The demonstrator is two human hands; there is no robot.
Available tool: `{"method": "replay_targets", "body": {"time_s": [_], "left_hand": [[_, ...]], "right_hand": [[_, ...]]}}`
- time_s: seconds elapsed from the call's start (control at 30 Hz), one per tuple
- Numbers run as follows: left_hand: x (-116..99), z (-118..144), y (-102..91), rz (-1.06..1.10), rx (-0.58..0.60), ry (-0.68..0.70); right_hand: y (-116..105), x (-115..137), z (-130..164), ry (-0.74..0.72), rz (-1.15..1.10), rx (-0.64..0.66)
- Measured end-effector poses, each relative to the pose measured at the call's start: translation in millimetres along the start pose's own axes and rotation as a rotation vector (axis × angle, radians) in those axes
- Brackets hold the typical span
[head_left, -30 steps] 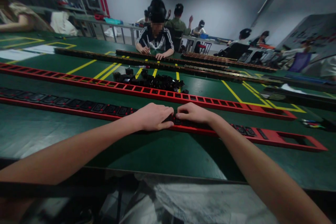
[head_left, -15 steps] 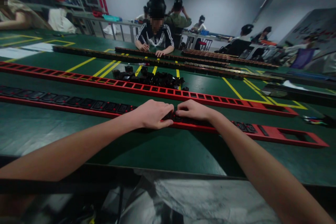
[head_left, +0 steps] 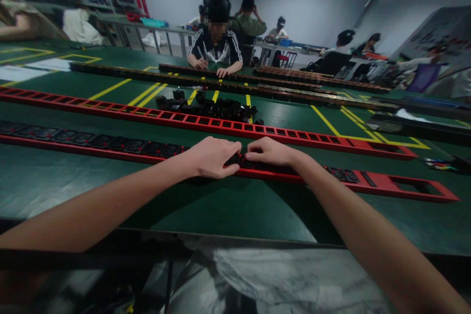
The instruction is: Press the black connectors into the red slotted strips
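Observation:
My left hand bends over the nearer long red strip. Its thumb lies toward the near side and its fingers toward the far side, around a black socket set in the strip. Close by on the right, my right hand rests on the same strip with curled fingers, its fingertips down on black parts there. The palm hides much of what lies under it. A row of black sockets fills the strip to the left, and a few more show right of my right wrist.
Beyond lies a second red strip with open square slots. Behind it is a pile of black parts. Long dark rails cross the green table. A co-worker sits opposite, hands near a rail. Cables lie at right.
The view has shifted slightly. Both hands stay at the same spot on the nearer strip, with hardly any change in the fingers.

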State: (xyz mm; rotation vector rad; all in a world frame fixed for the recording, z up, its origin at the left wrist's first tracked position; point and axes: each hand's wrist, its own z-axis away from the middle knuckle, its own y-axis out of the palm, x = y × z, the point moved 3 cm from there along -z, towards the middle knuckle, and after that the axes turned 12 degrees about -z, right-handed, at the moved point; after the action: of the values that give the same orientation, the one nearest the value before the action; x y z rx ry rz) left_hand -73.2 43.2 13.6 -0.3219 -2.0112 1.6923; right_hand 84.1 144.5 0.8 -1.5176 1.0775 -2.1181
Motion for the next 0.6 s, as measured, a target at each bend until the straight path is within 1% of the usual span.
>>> {"method": "replay_targets", "body": {"time_s": [0.3, 0.5, 0.6], "left_hand": [[1.0, -1.5, 4.4, 0.001, 0.018, 0.018], [0.7, -0.6, 3.7, 0.010, 0.023, 0.056], [0.7, -0.9, 3.2, 0.014, 0.029, 0.063]], "right_hand": [[-0.4, 2.2, 1.1, -0.004, -0.017, 0.002], [0.0, 0.6, 0.6, -0.031, -0.002, 0.008], [-0.3, 1.6, 1.2, -0.018, -0.003, 0.008]]}}
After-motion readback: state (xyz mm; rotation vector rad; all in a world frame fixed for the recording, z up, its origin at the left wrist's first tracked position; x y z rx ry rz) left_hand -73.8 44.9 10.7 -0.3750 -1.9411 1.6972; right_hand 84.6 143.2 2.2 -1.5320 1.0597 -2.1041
